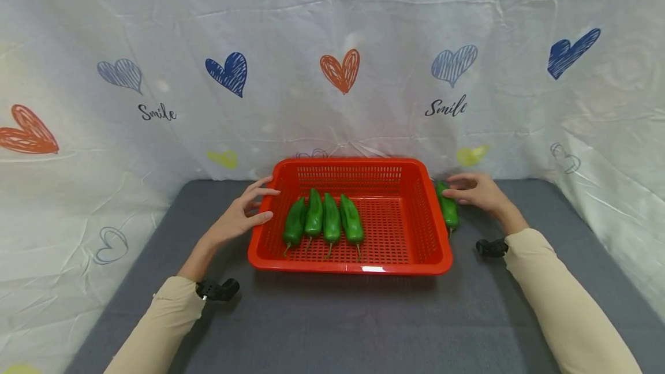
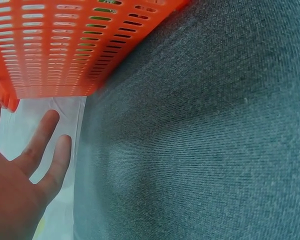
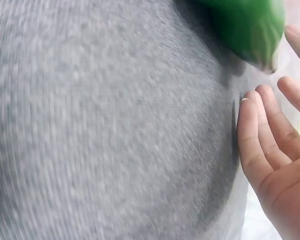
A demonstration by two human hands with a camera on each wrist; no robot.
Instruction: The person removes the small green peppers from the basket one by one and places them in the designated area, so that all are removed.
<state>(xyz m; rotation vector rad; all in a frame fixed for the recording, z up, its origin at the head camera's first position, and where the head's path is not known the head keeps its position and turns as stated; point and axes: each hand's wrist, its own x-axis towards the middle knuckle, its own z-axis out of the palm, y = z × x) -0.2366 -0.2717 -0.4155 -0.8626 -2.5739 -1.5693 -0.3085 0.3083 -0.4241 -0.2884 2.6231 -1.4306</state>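
A red plastic basket (image 1: 348, 265) stands on the grey cloth. Several green peppers (image 1: 332, 218) lie side by side in its left half, stems toward the front. My left hand (image 1: 240, 215) is at the basket's left rim, its fingers spread and fairly straight; the left wrist view shows some of those fingers (image 2: 58, 167) apart from the slotted wall. Outside the right wall lies another green pepper (image 1: 449, 212). Over its far end is my right hand (image 1: 480, 191), and in the right wrist view a small gap shows between the extended fingers (image 3: 247, 127) and this pepper.
Grey cloth (image 1: 343, 322) covers the table. Behind it hangs a white sheet (image 1: 280, 33) printed with hearts and words, close to the basket's back rim. A black wrist device (image 1: 218, 290) sits at the left sleeve, another black device (image 1: 490, 247) at the right.
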